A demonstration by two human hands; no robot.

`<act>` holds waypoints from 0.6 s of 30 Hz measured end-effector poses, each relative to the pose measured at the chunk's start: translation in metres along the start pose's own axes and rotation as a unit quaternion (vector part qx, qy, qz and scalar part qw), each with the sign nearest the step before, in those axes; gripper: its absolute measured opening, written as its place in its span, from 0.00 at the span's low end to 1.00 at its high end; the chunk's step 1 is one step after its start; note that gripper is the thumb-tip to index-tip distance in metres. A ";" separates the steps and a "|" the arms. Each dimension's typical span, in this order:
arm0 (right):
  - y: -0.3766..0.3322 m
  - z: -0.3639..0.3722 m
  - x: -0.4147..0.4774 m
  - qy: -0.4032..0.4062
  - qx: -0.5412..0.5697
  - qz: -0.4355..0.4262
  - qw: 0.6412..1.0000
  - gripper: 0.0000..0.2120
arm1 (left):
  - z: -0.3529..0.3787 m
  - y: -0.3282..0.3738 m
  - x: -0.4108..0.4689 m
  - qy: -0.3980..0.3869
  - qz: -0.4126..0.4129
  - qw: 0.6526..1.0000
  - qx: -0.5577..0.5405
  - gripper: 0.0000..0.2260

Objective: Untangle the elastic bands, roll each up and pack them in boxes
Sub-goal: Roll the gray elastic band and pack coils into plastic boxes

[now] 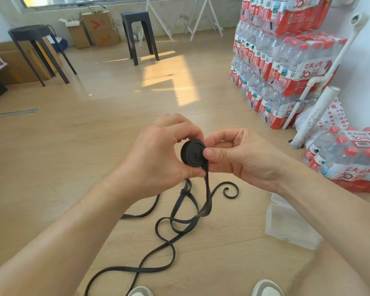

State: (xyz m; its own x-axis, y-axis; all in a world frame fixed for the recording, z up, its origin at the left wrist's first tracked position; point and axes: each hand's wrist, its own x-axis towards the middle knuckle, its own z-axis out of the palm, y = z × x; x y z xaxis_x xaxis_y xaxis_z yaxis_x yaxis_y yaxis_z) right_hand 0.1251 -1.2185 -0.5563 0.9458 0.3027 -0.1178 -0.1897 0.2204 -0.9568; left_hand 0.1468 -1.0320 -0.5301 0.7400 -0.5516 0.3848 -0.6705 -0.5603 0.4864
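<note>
Wooden floor [73, 157], rolling half done.
Black roll [193, 153] sits pinched between left hand [158, 154] and right hand [244, 159], both holding it; soft and springy, it likely unwinds unless gripped across its flat faces. Loose tail [171, 242] tangles below, box [291, 227] nearby.

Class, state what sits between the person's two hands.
In the head view, a black elastic band coil sits there, gripped by the left hand and the right hand.
</note>
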 end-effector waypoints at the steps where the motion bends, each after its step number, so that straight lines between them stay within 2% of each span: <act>1: 0.001 0.001 0.000 0.002 0.000 -0.002 1.000 0.10 | 0.000 0.001 0.000 -0.002 0.004 1.000 0.004 0.21; 4: 0.001 0.003 0.000 -0.003 -0.006 -0.008 1.000 0.12 | 0.001 0.000 0.001 -0.005 0.017 1.000 0.010 0.22; 8: -0.002 0.004 0.001 -0.019 -0.018 -0.017 1.000 0.21 | 0.004 0.001 0.001 -0.030 0.018 0.999 0.010 0.25; 14: -0.009 -0.001 -0.002 -0.041 -0.042 -0.006 0.998 0.18 | -0.012 0.002 0.000 -0.205 0.002 0.976 -0.069 0.23; 16: -0.008 -0.001 -0.003 -0.052 -0.053 0.003 0.997 0.18 | -0.015 0.003 0.000 -0.198 0.000 0.977 -0.084 0.20; 18: -0.007 -0.001 -0.002 -0.060 -0.045 0.010 0.997 0.17 | -0.013 0.004 -0.001 -0.150 -0.007 0.985 -0.084 0.21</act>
State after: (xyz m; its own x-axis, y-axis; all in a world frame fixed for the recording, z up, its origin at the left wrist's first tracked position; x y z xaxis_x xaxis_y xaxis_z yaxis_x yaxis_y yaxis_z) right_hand 0.1246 -1.2219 -0.5498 0.9031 0.4153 -0.1096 -0.1787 0.1313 -0.9751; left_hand 0.1441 -1.0256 -0.5186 0.6828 -0.7169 0.1409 -0.6239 -0.4717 0.6231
